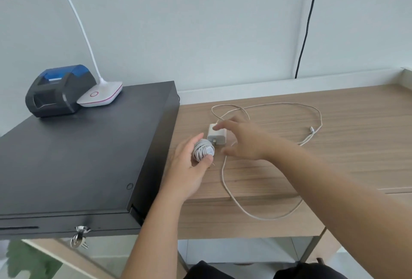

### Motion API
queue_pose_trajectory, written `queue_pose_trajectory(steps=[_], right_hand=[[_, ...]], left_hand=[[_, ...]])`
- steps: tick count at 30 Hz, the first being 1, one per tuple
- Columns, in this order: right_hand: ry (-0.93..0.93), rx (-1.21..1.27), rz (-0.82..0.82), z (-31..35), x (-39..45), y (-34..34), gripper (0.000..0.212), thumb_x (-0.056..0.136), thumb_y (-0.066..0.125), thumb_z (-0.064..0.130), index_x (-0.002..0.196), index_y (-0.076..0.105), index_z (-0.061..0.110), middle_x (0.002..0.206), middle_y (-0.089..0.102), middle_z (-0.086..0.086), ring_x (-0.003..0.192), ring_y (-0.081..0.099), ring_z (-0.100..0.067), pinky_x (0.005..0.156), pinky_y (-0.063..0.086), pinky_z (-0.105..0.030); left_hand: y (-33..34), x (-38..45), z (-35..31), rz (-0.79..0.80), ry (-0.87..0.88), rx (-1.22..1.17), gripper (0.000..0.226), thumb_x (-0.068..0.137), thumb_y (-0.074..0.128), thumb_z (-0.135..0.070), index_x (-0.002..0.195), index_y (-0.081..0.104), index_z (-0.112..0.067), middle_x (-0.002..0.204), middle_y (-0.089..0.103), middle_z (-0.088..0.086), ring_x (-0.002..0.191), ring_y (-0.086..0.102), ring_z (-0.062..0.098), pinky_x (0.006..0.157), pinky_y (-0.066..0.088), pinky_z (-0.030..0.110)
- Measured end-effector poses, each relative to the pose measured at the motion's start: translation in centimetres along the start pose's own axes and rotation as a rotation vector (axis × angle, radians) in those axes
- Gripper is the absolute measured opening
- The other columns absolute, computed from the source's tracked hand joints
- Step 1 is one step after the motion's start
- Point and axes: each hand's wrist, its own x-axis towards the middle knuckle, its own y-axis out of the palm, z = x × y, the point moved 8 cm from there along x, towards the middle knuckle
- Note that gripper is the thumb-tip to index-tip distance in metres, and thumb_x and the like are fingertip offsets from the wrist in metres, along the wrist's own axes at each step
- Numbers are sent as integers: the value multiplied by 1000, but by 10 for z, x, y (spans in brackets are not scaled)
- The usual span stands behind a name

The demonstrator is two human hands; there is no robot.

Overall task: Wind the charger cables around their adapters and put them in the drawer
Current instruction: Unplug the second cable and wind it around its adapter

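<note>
A head-worn camera looks down at a wooden surface (334,144) with a black cash drawer (78,156) sitting on its left part.

The left hand (191,167) grips a small white charger (204,149) already wound into a tight round bundle, its cable wrapped in many pale loops around the adapter. One flat white face of the bundle points up and to the right. The hand holds it beside the drawer's right edge; whether it touches the surface cannot be told.

Just beyond the bundle, a second adapter (216,134) lies on the surface. It is a white, rounded block, with its long axis running left to right and its metal prongs at its near left corner, pointing toward the bundle. Its thin off-white cable (267,105) is unwound, sprawling in big loose loops across the surface to the right and down over the near edge; the plug end lies far right.

The right hand (243,142) hovers over this adapter, fingers spread wide, holding nothing, one fingertip at the adapter's top.

On the drawer's far left stand a black-and-blue printer (58,91) and a white lamp (100,95). Keys (79,238) hang from the drawer's front lock.
</note>
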Motion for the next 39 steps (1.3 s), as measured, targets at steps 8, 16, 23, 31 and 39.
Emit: queue_pose_trajectory(steps=[8,16,23,31,39], right_hand=[[82,-66,-27,10,-37,14,23,79,65,49,99,70,39,125,49,8,124,33,-23,108,31,-42],[158,534,-281,24,-51,10,17,81,70,44,90,71,29,75,66,11,69,57,-1,64,41,-17],[111,1244,-536,40,-78,3,15,80,76,10,87,69,22,74,68,-4,70,63,-12,68,54,-23],[-60,759,-687,27,-107,-26,14,81,74,9,86,75,23,83,74,8,78,66,-10,76,53,-23],[-319,394,-812,44,-125,-36,12,80,71,6,88,75,13,88,70,4,82,66,-11,74,53,-23]], left_hand=[[1,7,9,35,-90,-68,53,87,70,-34,135,47,-42,131,56,-14,116,54,2,101,43,27],[8,-8,-18,-75,-292,-1133,30,97,53,-21,117,63,-2,107,72,11,104,67,24,97,49,32],[25,-24,-52,-67,-158,-1292,68,82,72,-32,133,47,4,133,44,41,117,48,41,116,25,54],[24,-35,-75,53,-146,-1311,57,84,65,-45,126,47,-11,125,62,22,108,62,33,85,58,39],[27,-45,-83,5,-102,-1197,2,94,49,-20,94,51,-21,103,59,14,70,58,15,55,50,22]])
